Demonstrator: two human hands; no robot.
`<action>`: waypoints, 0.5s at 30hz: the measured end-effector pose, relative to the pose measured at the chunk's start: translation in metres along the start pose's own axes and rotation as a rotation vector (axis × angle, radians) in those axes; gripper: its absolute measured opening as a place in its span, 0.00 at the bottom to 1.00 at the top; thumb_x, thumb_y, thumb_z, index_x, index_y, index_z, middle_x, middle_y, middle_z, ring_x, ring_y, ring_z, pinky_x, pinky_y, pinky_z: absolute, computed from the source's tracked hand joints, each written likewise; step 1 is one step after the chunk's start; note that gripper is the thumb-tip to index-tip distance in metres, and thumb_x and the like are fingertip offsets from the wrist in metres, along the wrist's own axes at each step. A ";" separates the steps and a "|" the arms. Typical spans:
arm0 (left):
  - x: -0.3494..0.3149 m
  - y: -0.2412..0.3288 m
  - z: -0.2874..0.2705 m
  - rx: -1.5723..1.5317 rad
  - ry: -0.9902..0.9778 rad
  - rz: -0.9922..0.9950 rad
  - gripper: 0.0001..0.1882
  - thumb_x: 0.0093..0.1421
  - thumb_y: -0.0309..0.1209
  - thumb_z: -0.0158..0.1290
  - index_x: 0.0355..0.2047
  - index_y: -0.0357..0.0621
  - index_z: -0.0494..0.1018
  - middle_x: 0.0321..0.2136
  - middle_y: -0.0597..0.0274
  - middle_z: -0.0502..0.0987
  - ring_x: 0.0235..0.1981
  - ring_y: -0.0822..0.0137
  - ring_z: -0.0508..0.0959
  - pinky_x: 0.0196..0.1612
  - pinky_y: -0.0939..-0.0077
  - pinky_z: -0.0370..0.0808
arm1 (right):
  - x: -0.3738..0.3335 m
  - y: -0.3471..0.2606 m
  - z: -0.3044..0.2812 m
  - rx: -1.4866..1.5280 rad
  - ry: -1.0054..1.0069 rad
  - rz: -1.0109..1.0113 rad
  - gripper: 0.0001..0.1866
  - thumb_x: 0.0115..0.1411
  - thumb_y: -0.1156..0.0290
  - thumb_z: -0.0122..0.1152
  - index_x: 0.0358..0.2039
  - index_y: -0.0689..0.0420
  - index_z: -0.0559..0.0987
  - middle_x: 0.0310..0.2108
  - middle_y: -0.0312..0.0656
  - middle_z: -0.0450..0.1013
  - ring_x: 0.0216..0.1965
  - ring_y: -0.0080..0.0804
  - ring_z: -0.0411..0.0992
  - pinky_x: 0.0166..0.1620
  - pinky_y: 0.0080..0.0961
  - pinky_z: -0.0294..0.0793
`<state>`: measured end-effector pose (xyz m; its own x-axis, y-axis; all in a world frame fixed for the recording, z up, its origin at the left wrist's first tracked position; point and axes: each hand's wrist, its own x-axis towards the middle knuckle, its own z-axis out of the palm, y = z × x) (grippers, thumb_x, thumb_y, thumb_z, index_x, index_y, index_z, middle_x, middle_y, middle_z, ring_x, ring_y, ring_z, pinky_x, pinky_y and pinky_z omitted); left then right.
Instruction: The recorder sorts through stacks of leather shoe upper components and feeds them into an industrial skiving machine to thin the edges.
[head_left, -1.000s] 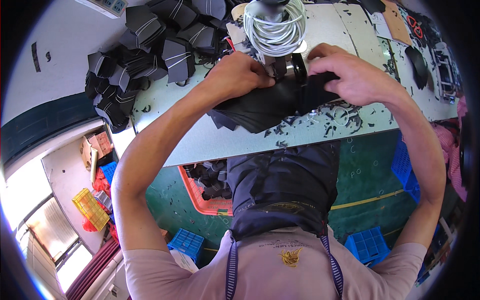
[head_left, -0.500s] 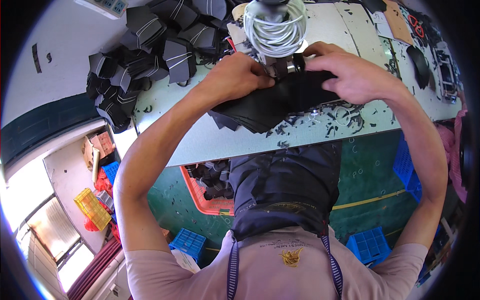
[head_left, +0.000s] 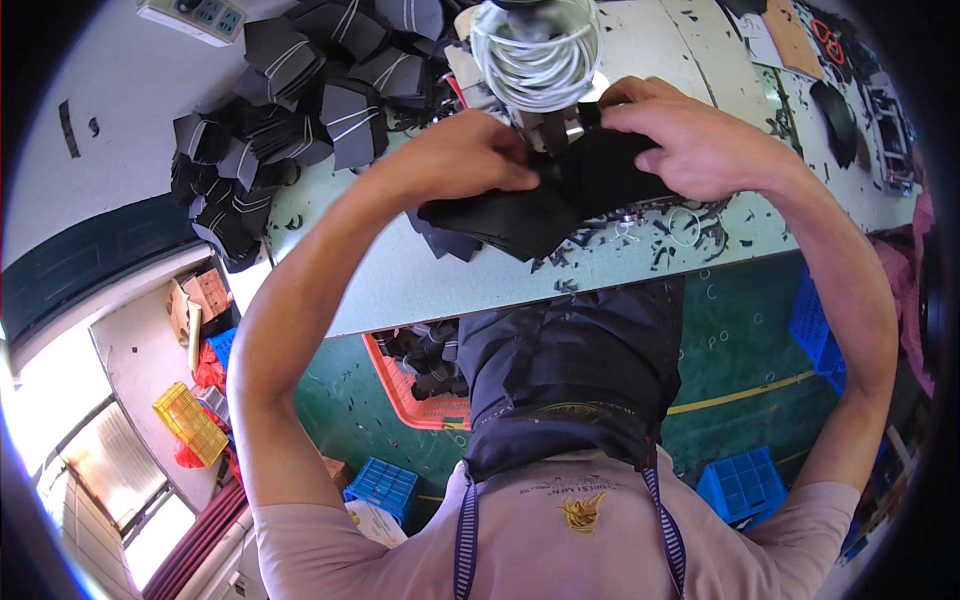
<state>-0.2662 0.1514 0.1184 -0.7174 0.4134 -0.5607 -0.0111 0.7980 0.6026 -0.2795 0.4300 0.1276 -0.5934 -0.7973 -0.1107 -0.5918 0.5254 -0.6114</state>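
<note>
A dark, flat piece of sheet material (head_left: 610, 178) spans the space between my hands, its right part raised. My right hand (head_left: 690, 140) grips its upper right side, thumb below and fingers above. My left hand (head_left: 470, 155) is closed, with thumb and fingertips on the left part of the piece. Just beyond them stands a machine head (head_left: 545, 128), partly hidden behind a hanging coil of white cable (head_left: 535, 60). Whether the piece touches the machine is hard to see. A fanned stack of black cut pieces (head_left: 500, 225) lies under and beside my left hand.
Bundles of black pieces tied with white bands (head_left: 290, 130) crowd the far left of the pale table (head_left: 360, 290). Black scraps (head_left: 690, 245) litter its front edge. An orange basket (head_left: 400, 400) holds black pieces below. Red-handled scissors (head_left: 828, 42) lie far right.
My left hand has shifted slightly left with the piece. The right part of the piece now rises at a steeper angle beside my right hand, which still grips it.
</note>
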 end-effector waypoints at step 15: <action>-0.010 -0.007 -0.001 -0.083 -0.063 0.012 0.17 0.55 0.36 0.62 0.42 0.38 0.82 0.31 0.56 0.83 0.32 0.69 0.79 0.41 0.73 0.74 | 0.008 -0.020 -0.013 0.042 -0.156 0.318 0.28 0.52 0.81 0.58 0.56 0.62 0.72 0.55 0.56 0.68 0.59 0.51 0.66 0.59 0.39 0.66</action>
<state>-0.2595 0.1412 0.1200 -0.6724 0.4519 -0.5863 -0.0623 0.7547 0.6531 -0.2794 0.4168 0.1498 -0.6520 -0.6332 -0.4171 -0.3662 0.7447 -0.5580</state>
